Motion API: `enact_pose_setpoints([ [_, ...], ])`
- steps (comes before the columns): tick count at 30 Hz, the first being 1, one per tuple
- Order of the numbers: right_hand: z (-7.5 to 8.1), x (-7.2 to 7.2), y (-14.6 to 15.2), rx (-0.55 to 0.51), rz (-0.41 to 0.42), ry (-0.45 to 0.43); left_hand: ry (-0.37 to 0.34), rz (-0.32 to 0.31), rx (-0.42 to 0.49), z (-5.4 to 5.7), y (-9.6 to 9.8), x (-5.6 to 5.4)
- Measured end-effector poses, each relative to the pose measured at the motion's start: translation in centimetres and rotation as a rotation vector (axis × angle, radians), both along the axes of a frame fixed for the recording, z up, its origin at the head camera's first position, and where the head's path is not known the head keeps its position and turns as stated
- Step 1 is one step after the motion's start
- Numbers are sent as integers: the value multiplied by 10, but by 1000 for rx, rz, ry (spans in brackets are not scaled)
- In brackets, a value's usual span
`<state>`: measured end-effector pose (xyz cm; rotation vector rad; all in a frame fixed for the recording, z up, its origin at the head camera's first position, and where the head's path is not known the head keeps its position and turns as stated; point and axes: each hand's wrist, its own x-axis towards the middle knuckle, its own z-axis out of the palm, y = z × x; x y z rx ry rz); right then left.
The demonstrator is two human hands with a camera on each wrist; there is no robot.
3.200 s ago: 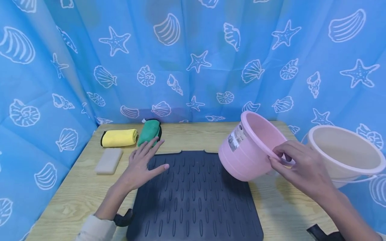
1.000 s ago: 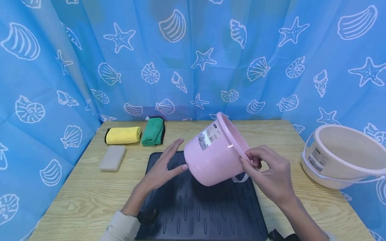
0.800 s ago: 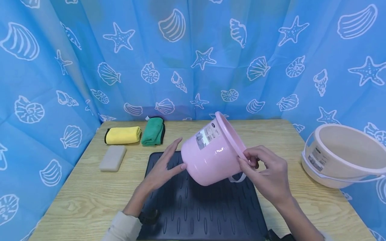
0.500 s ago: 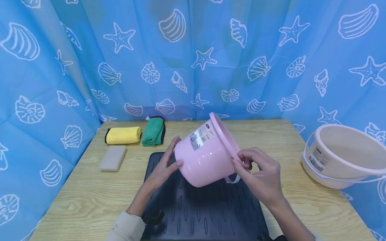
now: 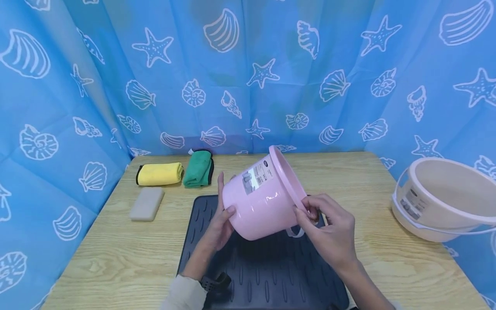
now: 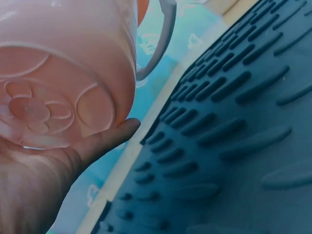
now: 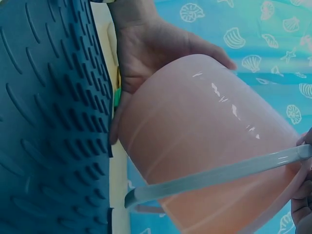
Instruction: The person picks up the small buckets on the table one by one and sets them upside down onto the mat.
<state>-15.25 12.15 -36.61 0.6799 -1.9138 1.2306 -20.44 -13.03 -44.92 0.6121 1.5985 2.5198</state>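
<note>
Foremost, pink bucket (image 5: pixel 261 206), tilted, raised above dark ridged mat (image 5: pixel 271 280) on tabletop (image 5: pixel 116 258); right hand (image 5: pixel 329 226) pinches its rim (image 5: pixel 285 178), left hand (image 5: pixel 220 228) supports its base (image 6: pixel 39 107), fingers straight; presumably light, stiff, slick plastic, best held by rim and base; label (image 5: pixel 258 175) shows dark oval mark, print too small to read; next, pale block (image 5: pixel 147 204); cream bucket (image 5: pixel 434 215), second label (image 5: pixel 412 203) illegible; farthest, folded yellow cloth (image 5: pixel 160 174), green cloth (image 5: pixel 197 168)

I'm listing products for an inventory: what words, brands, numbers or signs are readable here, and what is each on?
No text here can be read.
Pink bucket, label: a dark oval logo and print, too small and blurred.
Cream bucket, label: likewise too small and blurred.
Green cloth, white tag: no lettering can be made out.
</note>
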Motion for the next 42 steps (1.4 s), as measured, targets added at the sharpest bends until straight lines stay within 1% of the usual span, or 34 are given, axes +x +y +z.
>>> enact_pose_setpoints([
  [3, -7, -2, 2, 6, -12, -8, 5, 21, 9, -2, 4, 0],
  [5, -9, -3, 2, 11, -10, -13, 10, 62, -10, -1, 4, 1],
  [9, -10, -4, 3, 41, 9, -33, 29, 165, -71, 4, 0, 2],
  [12, -9, -4, 4, 88, 14, -73, 39, 206, -100, 8, -5, 2],
  [17, -3, -3, 6, 168, 28, -145, 36, 226, -114, 13, -12, 1],
  [25, 1, -3, 11, 241, 83, -166, 54, 242, -176, 24, -26, 2],
  [29, 4, -3, 18, 275, 78, -145, 71, 254, -220, 30, -36, 4],
  [34, 7, -2, 25, 325, 62, -102, 93, 275, -276, 33, -49, 7],
  [39, 3, -1, 33, 377, 63, -101, 87, 284, -303, 36, -63, 10],
  [42, -1, -1, 37, 407, 61, -91, 88, 290, -317, 40, -70, 14],
])
